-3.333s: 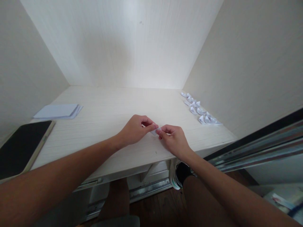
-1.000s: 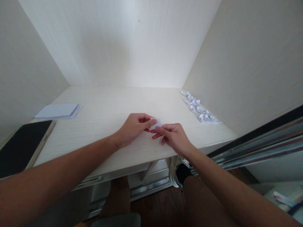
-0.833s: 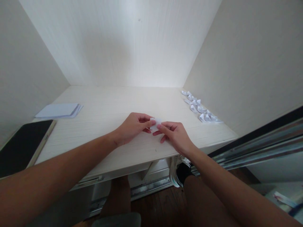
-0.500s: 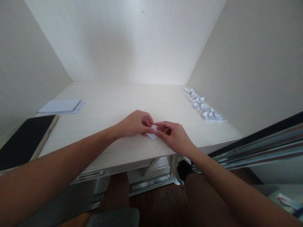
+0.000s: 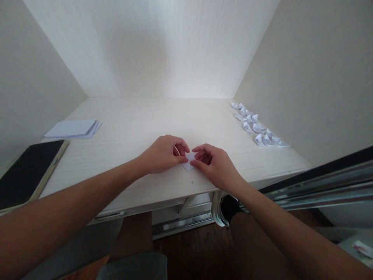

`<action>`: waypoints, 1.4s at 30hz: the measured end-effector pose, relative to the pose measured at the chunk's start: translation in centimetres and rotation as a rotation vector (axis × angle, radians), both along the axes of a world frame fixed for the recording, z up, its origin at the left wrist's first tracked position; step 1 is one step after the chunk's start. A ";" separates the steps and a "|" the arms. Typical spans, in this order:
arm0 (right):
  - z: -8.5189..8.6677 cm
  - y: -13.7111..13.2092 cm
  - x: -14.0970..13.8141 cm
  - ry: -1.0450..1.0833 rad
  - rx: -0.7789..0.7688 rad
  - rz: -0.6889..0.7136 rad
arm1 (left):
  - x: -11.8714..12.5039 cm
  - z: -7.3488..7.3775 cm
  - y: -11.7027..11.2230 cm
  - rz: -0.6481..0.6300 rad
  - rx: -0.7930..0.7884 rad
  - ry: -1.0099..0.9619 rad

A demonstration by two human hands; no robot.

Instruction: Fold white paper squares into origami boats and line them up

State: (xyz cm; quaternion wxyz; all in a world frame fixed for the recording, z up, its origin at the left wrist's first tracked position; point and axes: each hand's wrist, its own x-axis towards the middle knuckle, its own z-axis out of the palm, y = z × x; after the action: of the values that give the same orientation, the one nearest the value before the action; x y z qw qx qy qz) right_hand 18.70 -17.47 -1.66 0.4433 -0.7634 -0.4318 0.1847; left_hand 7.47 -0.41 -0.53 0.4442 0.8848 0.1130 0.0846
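Note:
A small piece of folded white paper [image 5: 189, 165] lies near the front of the white desk [image 5: 151, 120], one corner pointing toward me. My left hand [image 5: 167, 154] has its thumb on the paper's left side, with the fingers curled behind. From the right, my right hand [image 5: 214, 163] presses its thumb on the paper, and its index finger arches over the far edge. Both hands are closed about the paper, their fingertips a short way apart. The finer folds are too small to make out.
Several small folded paper boats [image 5: 258, 128] stand along the right wall. A stack of white paper sheets [image 5: 71, 128] lies at the left, behind a dark-screened tablet [image 5: 27, 171]. The desk's front edge is just below my hands, and a dark-framed sliding panel [image 5: 320, 175] is at the right.
My fingertips have drawn slightly apart, and more of the folded paper shows between them. The camera view has shifted a little.

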 end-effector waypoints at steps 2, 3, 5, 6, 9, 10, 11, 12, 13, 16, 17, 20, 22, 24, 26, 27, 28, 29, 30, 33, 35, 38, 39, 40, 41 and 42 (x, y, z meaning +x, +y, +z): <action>0.0 0.0 0.0 0.001 -0.001 0.004 | 0.0 -0.1 0.0 0.011 -0.034 0.001; 0.1 0.0 0.0 0.001 -0.002 0.006 | 0.0 -0.1 0.0 0.017 -0.049 0.003; 0.1 0.0 0.0 0.004 -0.004 0.008 | 0.0 -0.2 0.0 0.021 -0.074 0.006; 0.2 0.0 0.0 0.005 -0.007 0.010 | 0.0 -0.2 0.0 0.019 -0.082 0.004; 0.2 0.1 -0.1 0.001 -0.016 0.010 | 0.0 -0.1 0.1 -0.006 -0.090 0.013; 0.2 0.0 -0.1 0.000 -0.017 0.012 | -0.1 -0.1 0.1 -0.017 -0.088 0.019; 0.2 0.0 -0.1 -0.002 -0.015 0.012 | -0.1 0.0 0.1 -0.026 -0.084 0.023; 0.2 0.0 0.0 -0.002 -0.013 0.013 | -0.1 0.0 0.0 -0.032 -0.079 0.024; 0.2 -0.1 0.0 -0.003 -0.011 0.011 | -0.1 0.1 0.0 -0.033 -0.069 0.019; 0.1 -0.2 0.0 -0.014 -0.007 0.006 | -0.3 0.1 -0.5 -0.004 0.010 -0.031; 0.1 -0.2 -0.1 -0.024 -0.006 0.004 | -0.4 0.0 -0.7 0.010 0.048 -0.053; 0.1 -0.2 -0.1 -0.064 -0.005 0.004 | -0.6 0.0 -1.2 0.029 0.163 -0.101; 0.1 -0.2 -0.2 -0.082 -0.007 0.009 | -0.6 0.0 -1.4 0.031 0.208 -0.095; 0.1 -0.2 -0.2 -0.094 -0.010 0.009 | -0.7 0.1 -1.5 0.030 0.225 -0.066; 0.1 -0.2 -0.3 -0.104 -0.015 0.010 | -0.7 0.2 -1.5 0.026 0.222 -0.037; 0.1 -0.2 -0.3 -0.107 -0.017 0.010 | -0.7 0.2 -1.5 0.025 0.217 -0.026; 0.0 -0.3 -0.3 -0.109 -0.018 0.010 | -0.7 0.2 -1.5 0.027 0.213 -0.020; 0.0 -0.3 -0.3 -0.109 -0.016 0.009 | -0.7 0.1 -1.5 0.030 0.215 -0.024; 0.0 -0.3 -0.3 -0.109 -0.014 0.008 | -0.6 0.1 -1.4 0.033 0.223 -0.034; 0.0 -0.3 -0.3 -0.114 -0.008 0.007 | -0.5 0.0 -1.4 0.031 0.236 -0.042; 0.0 -0.3 -0.2 -0.120 -0.008 0.011 | -0.5 -0.1 -1.3 0.023 0.213 0.002; 0.0 -0.3 -0.2 -0.122 -0.015 0.027 | -0.5 0.1 -1.2 -0.001 0.177 0.034; 0.0 -0.3 -0.1 -0.126 -0.018 0.031 | -0.5 0.1 -1.3 -0.012 0.173 0.021; 0.0 -0.3 -0.1 -0.137 -0.019 0.030 | -0.5 0.2 -1.3 -0.024 0.176 -0.002; 0.0 -0.2 -0.1 -0.155 -0.017 0.025 | -0.5 0.2 -1.4 -0.033 0.187 -0.028; -0.1 -0.2 -0.1 -0.177 -0.013 0.016 | -0.5 0.2 -1.4 -0.040 0.204 -0.053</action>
State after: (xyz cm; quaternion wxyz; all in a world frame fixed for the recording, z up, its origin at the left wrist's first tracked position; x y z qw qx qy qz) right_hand 18.65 -17.67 -1.72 0.3970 -0.7762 -0.4741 0.1227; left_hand 6.92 -1.84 -0.31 0.3562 0.9249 0.0744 0.1104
